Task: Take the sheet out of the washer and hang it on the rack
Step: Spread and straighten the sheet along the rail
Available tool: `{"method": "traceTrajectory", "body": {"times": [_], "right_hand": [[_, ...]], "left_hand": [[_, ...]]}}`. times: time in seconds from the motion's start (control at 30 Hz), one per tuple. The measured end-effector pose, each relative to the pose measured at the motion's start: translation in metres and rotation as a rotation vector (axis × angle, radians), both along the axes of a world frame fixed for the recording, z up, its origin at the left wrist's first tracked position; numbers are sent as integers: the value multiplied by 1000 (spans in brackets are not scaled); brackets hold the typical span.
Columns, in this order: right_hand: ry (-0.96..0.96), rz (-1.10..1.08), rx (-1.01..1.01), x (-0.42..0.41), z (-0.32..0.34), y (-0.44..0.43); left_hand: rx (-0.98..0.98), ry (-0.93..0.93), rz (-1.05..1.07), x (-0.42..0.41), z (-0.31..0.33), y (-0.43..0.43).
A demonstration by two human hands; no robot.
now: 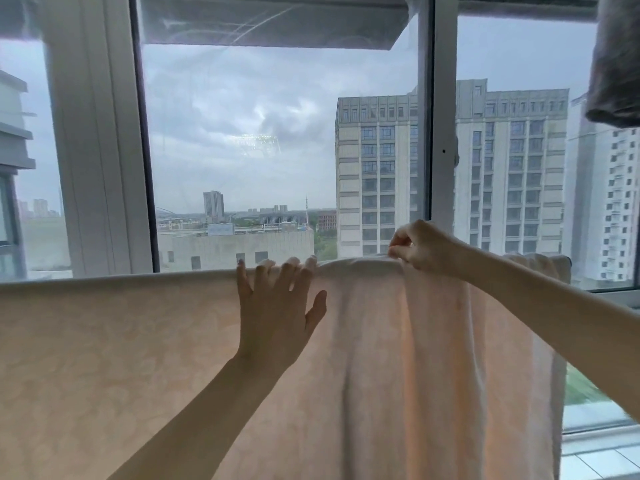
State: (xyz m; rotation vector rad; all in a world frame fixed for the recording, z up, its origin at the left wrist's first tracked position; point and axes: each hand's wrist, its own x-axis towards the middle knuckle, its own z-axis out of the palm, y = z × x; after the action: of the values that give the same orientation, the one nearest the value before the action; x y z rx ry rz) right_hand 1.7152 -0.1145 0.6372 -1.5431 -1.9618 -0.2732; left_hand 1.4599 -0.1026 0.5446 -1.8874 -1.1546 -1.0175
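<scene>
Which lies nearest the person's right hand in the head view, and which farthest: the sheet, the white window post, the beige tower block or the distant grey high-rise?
1. sheet: pinched by the right hand at its top edge.
2. white window post: just behind and above.
3. beige tower block: outside, beyond the glass.
4. grey high-rise: far left, on the skyline.

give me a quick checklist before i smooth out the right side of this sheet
1. Sheet draped over the top: ok.
2. Left stretch flat: ok.
3. Right stretch smooth: not ok, bunched in folds.
4. Right hand grip on the top edge: ok, pinching.
5. Left hand steadying the top edge, fingers spread: ok.
6. Rack underneath: cannot tell, the sheet hides it.
</scene>
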Motion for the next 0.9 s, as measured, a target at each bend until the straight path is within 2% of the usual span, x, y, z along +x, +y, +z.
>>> {"method": "traceTrajectory", "body": {"times": [0.2, 0.3, 0.6, 0.67, 0.8, 0.9], "right_hand": [[40, 73, -14, 19, -4, -7], [34, 86, -21, 28, -3, -13], [69, 60, 82, 54, -31, -41], [30, 15, 139, 61, -40, -47], [-71, -232, 187, 81, -46, -58], [-69, -191, 211, 87, -47, -63]], "left_hand": [[-22, 77, -96, 40, 6, -11], [-33, 47, -109, 61, 8, -16], [-58, 91, -3, 92, 9, -10], [-62, 88, -8, 96, 8, -9], [-69, 70, -44, 101, 9, -8], [-67, 82, -75, 103, 7, -9]]}}
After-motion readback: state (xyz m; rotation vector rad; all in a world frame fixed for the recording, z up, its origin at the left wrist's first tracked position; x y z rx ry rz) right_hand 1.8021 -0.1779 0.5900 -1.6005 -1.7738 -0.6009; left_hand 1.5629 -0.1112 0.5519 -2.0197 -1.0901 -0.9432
